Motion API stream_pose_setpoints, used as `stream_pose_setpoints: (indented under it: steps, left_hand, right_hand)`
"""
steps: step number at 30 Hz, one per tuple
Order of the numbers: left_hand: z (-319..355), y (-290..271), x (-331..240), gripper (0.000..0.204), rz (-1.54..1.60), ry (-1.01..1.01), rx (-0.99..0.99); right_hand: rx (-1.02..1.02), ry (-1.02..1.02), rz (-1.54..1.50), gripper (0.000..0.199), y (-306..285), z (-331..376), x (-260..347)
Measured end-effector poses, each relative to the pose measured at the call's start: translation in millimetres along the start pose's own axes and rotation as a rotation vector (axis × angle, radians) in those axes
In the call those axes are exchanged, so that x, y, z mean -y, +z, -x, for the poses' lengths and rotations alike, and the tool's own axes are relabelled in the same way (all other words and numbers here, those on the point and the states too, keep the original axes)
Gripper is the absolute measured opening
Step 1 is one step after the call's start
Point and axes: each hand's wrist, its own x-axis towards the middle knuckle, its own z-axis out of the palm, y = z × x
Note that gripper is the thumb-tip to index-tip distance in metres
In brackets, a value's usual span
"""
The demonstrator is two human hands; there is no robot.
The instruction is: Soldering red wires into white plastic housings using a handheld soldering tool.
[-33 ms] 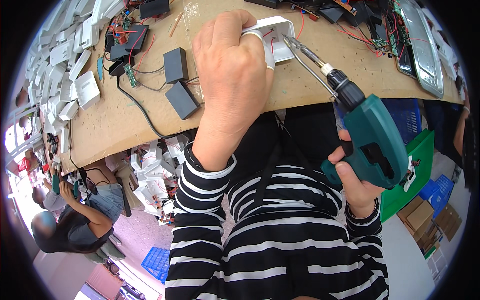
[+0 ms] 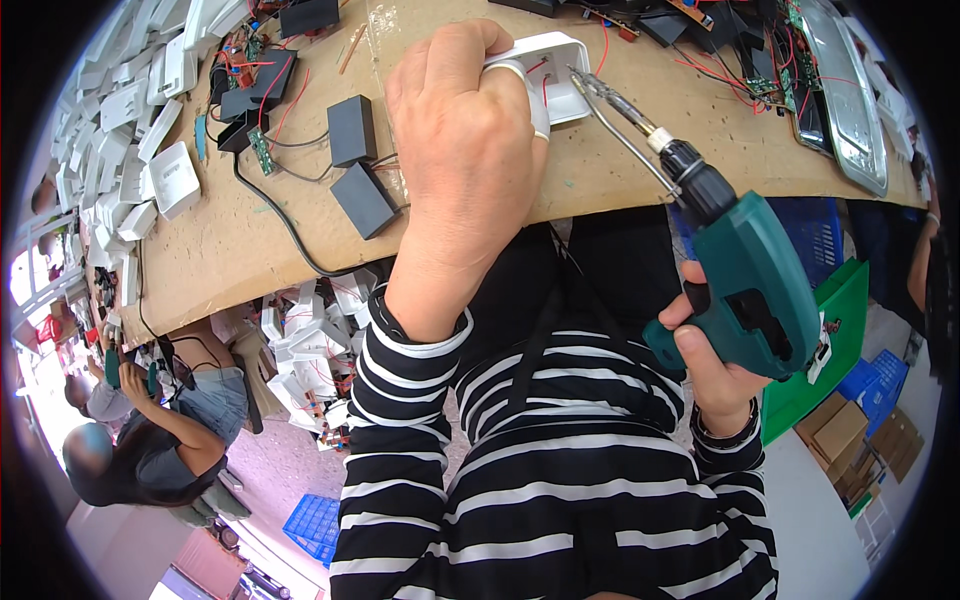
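My left hand (image 2: 465, 140) is closed around an open white plastic case (image 2: 566, 48), tilted on its side above the cardboard-covered table. Two red wire ends show inside the case; the fingers beneath it are hidden. In my right hand (image 2: 705, 365) is a dark green soldering gun (image 2: 760, 280), gripped by its handle with a finger at the trigger. Its metal tip and thin feed tube point up and left, toward the case opening, and seem to stop just short of the wires. Two black boxes (image 2: 351, 132) with wires lie left of my left wrist.
White plastic cases (image 2: 120, 110) pile up along the left of the table (image 2: 290, 230). Circuit boards (image 2: 765, 88) and red wires lie at the far right beside a clear tray (image 2: 850, 100). A green bin (image 2: 850, 320) stands below right. Another person (image 2: 150, 450) works at the left.
The soldering gun in my right hand has shifted slightly right, its tip drawing a little away from the case. My left hand and the case look unmoved.
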Motion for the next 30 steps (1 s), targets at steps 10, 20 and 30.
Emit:
stream_pose_setpoints:
  steps: [10, 20, 30]
  left_hand:
    - [-0.4, 0.5, 0.4, 0.006, 0.005, -0.006, 0.012]
    - [-1.9, -12.0, 2.0, 0.009, 0.082, -0.054, 0.087]
    - [4.6, -40.5, -3.7, 0.06, 0.033, -0.091, 0.304]
  right_hand:
    - [-0.251, 0.042, -0.043, 0.056, 2.5, -0.6, 7.5]
    - [-0.281, 0.052, -0.051, 0.055, -1.7, 2.2, 8.3]
    - [-0.254, 0.032, -0.092, 0.055, -5.5, 2.4, 5.7]
